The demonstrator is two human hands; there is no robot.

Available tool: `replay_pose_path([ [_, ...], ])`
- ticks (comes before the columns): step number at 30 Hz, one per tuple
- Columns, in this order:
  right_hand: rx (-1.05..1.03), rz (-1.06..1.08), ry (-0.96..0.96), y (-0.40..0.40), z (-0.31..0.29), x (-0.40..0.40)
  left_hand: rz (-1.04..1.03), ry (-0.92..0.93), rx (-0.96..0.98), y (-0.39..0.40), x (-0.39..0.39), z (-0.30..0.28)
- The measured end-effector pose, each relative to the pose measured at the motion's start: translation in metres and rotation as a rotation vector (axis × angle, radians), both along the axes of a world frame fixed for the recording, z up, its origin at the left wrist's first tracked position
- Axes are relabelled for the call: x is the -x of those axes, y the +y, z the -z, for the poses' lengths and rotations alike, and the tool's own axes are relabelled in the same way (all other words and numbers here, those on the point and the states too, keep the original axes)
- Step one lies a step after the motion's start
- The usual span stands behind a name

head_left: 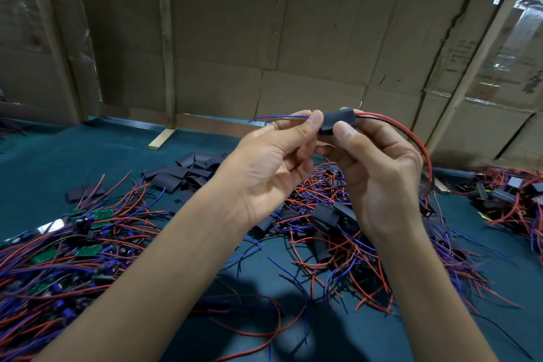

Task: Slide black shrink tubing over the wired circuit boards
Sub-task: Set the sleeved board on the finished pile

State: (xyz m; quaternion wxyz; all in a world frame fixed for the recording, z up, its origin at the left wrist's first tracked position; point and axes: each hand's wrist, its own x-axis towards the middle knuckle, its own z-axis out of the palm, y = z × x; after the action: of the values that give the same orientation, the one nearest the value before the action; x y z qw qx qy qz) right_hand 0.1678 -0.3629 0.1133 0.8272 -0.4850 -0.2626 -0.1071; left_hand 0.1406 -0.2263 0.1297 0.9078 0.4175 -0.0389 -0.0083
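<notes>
Head view looks down on both hands raised above a desk (53, 161) covered in teal cloth. Left hand (264, 164) pinches the near end of a black tube (335, 122) between thumb and fingers, with thin blue and red leads (282, 117) sticking out past the fingertips to the left. Right hand (379, 173) grips the tube's other side, thumb pressed on top; a red wire (417, 138) and a black one leave the tube's right end and curve down behind that hand. The tube hangs in the air, well above the desk.

Open cloth shows at far left and along the front right. Cardboard sheets (293, 38) and wooden posts (166, 38) wall off the desk's far edge, close behind the hands. Printing on the right-hand cardboard is too blurred to read.

Nothing sits in a container; everything lies loose. Spare tubes (188, 170) are heaped beyond the left hand. Bare green boards (88, 251) with red and blue wires pile at left. Sleeved pieces (326, 214) tangle under the right hand, and another wire heap (511, 197) lies at far right.
</notes>
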Motion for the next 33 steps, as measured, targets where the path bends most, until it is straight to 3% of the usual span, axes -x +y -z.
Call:
replay_pose_path([
  [6,-0.084,0.075,0.112,-0.004,-0.003,-0.005,0.131,0.051,-0.062,0.017,-0.004,-0.002],
  [8,-0.011,0.229,0.160,-0.019,-0.008,-0.012,0.112,0.053,-0.239,0.032,-0.010,0.001],
  [10,0.108,0.371,0.233,-0.042,-0.009,-0.021,-0.054,0.012,-0.737,0.048,-0.019,0.013],
  [12,0.254,0.489,0.319,-0.067,-0.008,-0.032,-0.284,-0.066,-1.428,0.061,-0.030,0.034],
  [13,0.357,0.559,0.353,-0.078,-0.006,-0.036,-0.359,-0.082,-1.682,0.065,-0.035,0.044],
  [14,0.470,0.632,0.380,-0.087,-0.004,-0.040,-0.377,-0.079,-1.797,0.068,-0.040,0.054],
  [17,0.813,0.743,0.485,-0.101,0.003,-0.043,-0.104,0.022,-1.721,0.069,-0.054,0.080],
  [19,1.103,0.768,0.547,-0.100,0.004,-0.039,0.044,0.087,-1.767,0.069,-0.060,0.095],
  [23,1.506,0.916,0.434,-0.078,0.000,-0.027,0.012,0.061,-1.825,0.069,-0.067,0.112],
  [26,1.424,0.933,0.190,-0.053,-0.006,-0.014,-0.024,0.064,-1.740,0.071,-0.066,0.105],
  [30,1.173,0.523,0.089,-0.016,-0.006,0.002,-0.185,0.028,-1.636,0.078,-0.062,0.081],
  [33,1.409,0.254,0.019,0.005,0.012,0.001,-0.358,-0.014,-1.548,0.090,-0.054,0.059],
])
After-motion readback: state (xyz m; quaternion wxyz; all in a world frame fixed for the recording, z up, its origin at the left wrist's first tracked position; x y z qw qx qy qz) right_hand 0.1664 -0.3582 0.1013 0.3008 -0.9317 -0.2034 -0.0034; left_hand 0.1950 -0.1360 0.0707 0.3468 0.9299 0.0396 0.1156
